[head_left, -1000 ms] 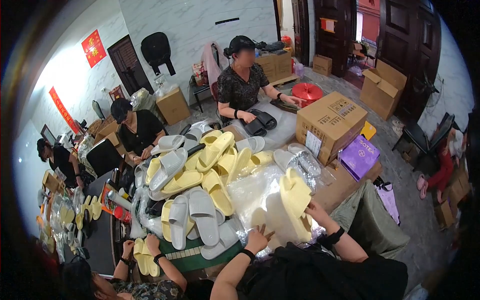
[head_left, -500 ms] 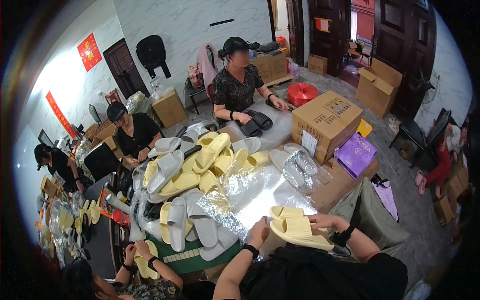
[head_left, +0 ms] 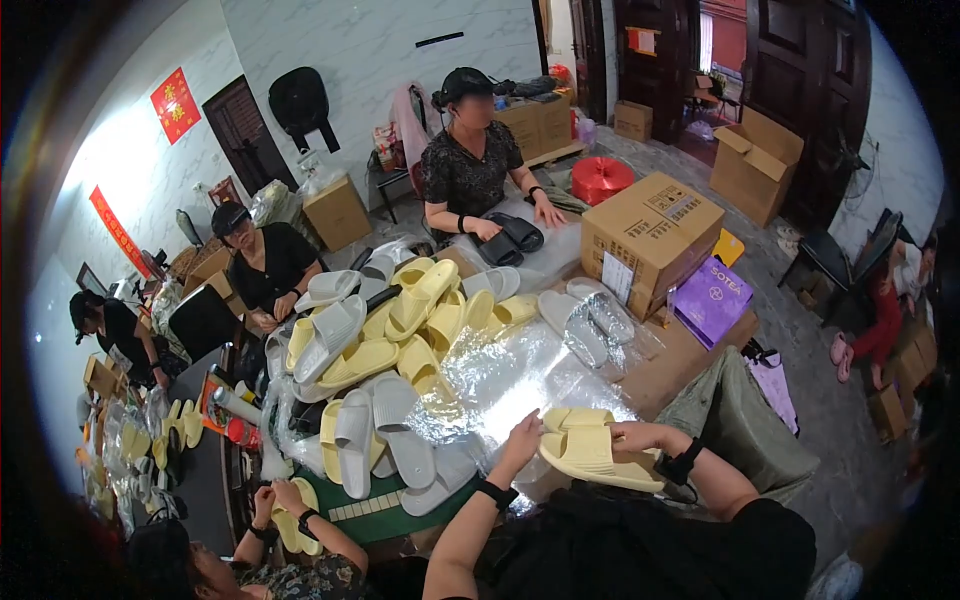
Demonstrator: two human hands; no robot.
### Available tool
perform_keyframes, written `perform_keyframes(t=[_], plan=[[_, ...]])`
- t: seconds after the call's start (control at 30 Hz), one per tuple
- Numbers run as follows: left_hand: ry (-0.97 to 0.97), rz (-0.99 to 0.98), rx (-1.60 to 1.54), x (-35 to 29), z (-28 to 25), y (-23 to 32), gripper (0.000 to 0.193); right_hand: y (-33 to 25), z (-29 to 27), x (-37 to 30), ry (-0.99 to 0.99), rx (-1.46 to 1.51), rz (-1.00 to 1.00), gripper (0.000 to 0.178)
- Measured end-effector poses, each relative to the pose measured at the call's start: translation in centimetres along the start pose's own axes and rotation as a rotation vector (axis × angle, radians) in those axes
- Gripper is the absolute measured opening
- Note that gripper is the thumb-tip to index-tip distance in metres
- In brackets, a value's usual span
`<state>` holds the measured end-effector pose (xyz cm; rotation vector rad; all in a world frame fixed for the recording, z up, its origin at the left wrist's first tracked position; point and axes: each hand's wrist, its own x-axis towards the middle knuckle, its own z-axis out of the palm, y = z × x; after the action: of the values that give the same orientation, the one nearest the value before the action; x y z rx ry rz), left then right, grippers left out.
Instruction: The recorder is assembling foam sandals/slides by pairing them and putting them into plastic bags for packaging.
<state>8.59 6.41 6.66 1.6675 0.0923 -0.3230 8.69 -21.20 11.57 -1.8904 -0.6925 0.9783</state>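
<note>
A pair of pale yellow slide slippers (head_left: pixel 580 452) is held over the near edge of the table, one slipper behind the other. My right hand (head_left: pixel 638 437) is closed on the pair, its fingers reaching in by the strap. At the toe end, my left hand (head_left: pixel 520 443) has its fingers drawn together close beside the slippers; what they pinch is hidden. Shiny clear plastic bags (head_left: pixel 510 375) lie flat just beyond both hands. To the left rises a heap of loose yellow slippers (head_left: pixel 425 300) and grey slippers (head_left: pixel 400 420).
A bagged grey pair (head_left: pixel 585 325) lies beyond the plastic. A cardboard carton (head_left: pixel 650 240) and a purple box (head_left: pixel 710 300) stand at the right, above a greenish sack (head_left: pixel 740 430). Co-workers sit around the table; one at lower left handles yellow slippers (head_left: pixel 297 525).
My left hand has moved up and slightly away from me along the slippers' toe end. My right hand has shifted slightly left with the pair. Across the table, a co-worker's hand has moved.
</note>
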Motion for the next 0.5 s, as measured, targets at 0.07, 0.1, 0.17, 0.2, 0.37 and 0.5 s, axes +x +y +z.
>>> perform_keyframes(t=[0.07, 0.1, 0.17, 0.2, 0.37, 0.5], plan=[[-0.034, 0.038, 0.454, -1.5, 0.3, 3.5, 0.040, -0.8, -0.1, -0.8, 0.065, -0.117, -0.089, 0.038], [0.009, 0.214, 0.529, -2.0, 0.5, 3.9, 0.040, -2.2, -0.2, -1.0, 0.070, -0.216, -0.108, 0.041], [0.009, 0.314, 0.654, -2.9, 1.2, 5.6, 0.043, -3.6, -0.1, -1.0, 0.079, -0.316, -0.127, 0.044], [0.010, 0.313, 0.655, -3.4, 1.6, 6.3, 0.043, -3.8, 0.0, -0.8, 0.130, -0.359, -0.154, 0.042], [0.079, 0.475, 1.193, -4.7, 3.3, 7.6, 0.051, -5.4, 0.8, 0.6, 0.430, -0.652, -0.056, 0.026], [0.052, 0.589, 1.190, -5.2, 4.0, 9.1, 0.052, -6.0, 2.1, 1.2, 0.593, -0.954, -0.211, 0.030]])
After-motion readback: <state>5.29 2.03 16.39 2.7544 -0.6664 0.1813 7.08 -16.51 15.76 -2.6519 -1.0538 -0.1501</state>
